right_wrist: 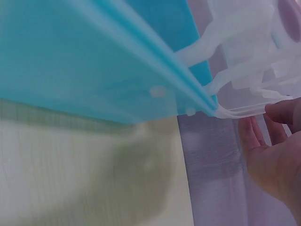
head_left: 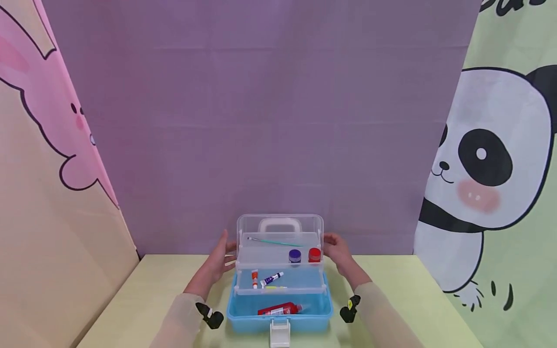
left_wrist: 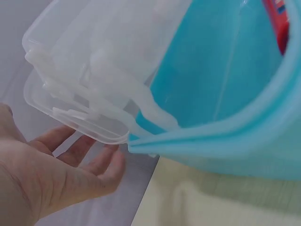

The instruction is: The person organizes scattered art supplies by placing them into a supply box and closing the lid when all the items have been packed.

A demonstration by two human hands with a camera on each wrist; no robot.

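Note:
A blue storage box (head_left: pixel 235 323) stands with its clear lid (head_left: pixel 248 223) raised and its two clear trays (head_left: pixel 243 291) lifted out in steps. My left hand (head_left: pixel 216 263) is at the lid's left edge, thumb up and fingers extended behind the lid; in the left wrist view these fingers (left_wrist: pixel 101 162) reach the rim. At the right edge, my right hand (head_left: pixel 338 252) holds the lid, its thumb (right_wrist: pixel 278 112) on the rim and fingers behind. The trays carry a thin green brush (head_left: pixel 274 241), a purple jar (head_left: pixel 294 256), a red jar (head_left: pixel 315 255) and small paint tubes (head_left: pixel 255 279).
A red bottle (head_left: pixel 278 309) lies in the bottom of the box. A white latch (head_left: pixel 280 333) hangs at the front. The pale yellow table (head_left: pixel 383 299) ends at a purple curtain (head_left: pixel 278 121), with cartoon-printed cloths at both sides.

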